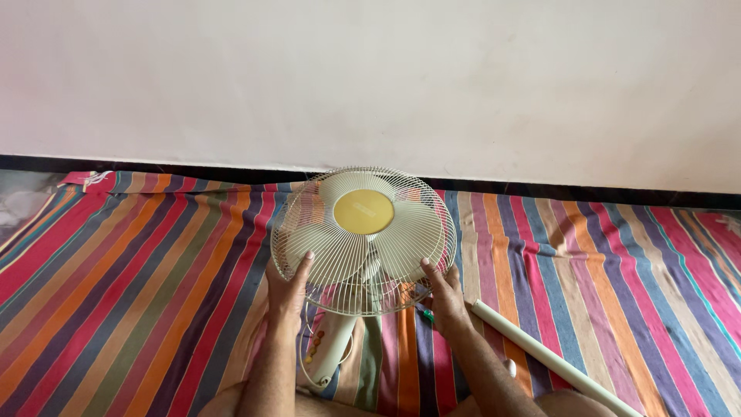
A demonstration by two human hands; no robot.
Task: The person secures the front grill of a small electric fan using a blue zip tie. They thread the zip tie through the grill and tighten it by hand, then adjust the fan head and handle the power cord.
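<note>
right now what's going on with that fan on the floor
A person sitting on a striped cloth holds a cream fan by its wire guard. The left hand grips the guard's lower left edge and the right hand its lower right edge, so the fan head faces up toward the camera. The fan's body with coloured buttons lies between the forearms. A white pole lies on the cloth beside the right arm, near a plain wall.

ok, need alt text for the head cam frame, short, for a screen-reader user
A person's left hand and right hand grip the lower rim of a cream fan's round wire guard, its yellow hub facing the camera. The fan sits on a multicoloured striped cloth by a pale wall, with a white pole lying to the right.
</note>
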